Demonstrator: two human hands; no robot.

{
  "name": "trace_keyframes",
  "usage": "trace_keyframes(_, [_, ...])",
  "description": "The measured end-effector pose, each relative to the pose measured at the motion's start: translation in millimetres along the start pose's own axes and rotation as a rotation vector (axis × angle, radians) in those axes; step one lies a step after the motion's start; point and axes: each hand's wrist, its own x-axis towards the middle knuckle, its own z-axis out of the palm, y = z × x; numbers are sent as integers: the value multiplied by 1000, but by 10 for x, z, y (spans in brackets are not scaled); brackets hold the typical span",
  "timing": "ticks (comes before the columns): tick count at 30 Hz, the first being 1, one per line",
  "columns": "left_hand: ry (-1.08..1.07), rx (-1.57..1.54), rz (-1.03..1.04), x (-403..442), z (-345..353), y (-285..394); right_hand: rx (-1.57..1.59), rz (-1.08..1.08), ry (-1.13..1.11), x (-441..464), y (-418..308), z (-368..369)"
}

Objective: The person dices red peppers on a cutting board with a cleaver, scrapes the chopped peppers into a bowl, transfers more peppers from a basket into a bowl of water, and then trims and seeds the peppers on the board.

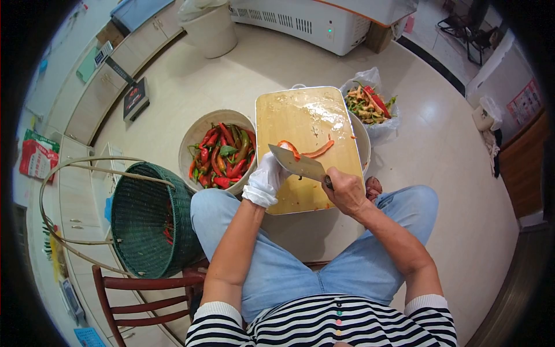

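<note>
My right hand (348, 194) is closed round the handle of a cleaver (300, 165), whose broad blade points left above the wooden cutting board (300, 115). My left hand (267, 176), in a white glove, is at the board's left edge with its fingers curled, partly covered by the blade. A split red pepper (319, 151) lies open on the board, one end running back to the gloved fingers behind the blade. Wet patches and small red bits are scattered on the wood. The board rests across a round tub (362, 141).
Left of the board stands a bucket of red peppers (222, 153), beside a green woven basket (136, 225) with a tall handle. At the right is a plastic bag of pepper scraps (370, 107). A wooden chair (147, 292), floor scale (136, 99) and white bin (211, 34) stand around.
</note>
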Motion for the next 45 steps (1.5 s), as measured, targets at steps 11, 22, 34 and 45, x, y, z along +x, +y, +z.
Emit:
trace_keyframes(11, [-66, -156, -308, -5, -61, 52, 7, 192, -154, -5, -1, 65])
trace_keyframes(22, [63, 126, -550, 46, -149, -230, 487, 578, -470, 94, 109, -15])
trace_keyframes(34, [68, 691, -478, -142, 141, -346, 845, 749, -513, 121, 172, 20])
trace_keyframes(45, [51, 941, -372, -118, -199, -385, 870, 779, -498, 82, 163, 27])
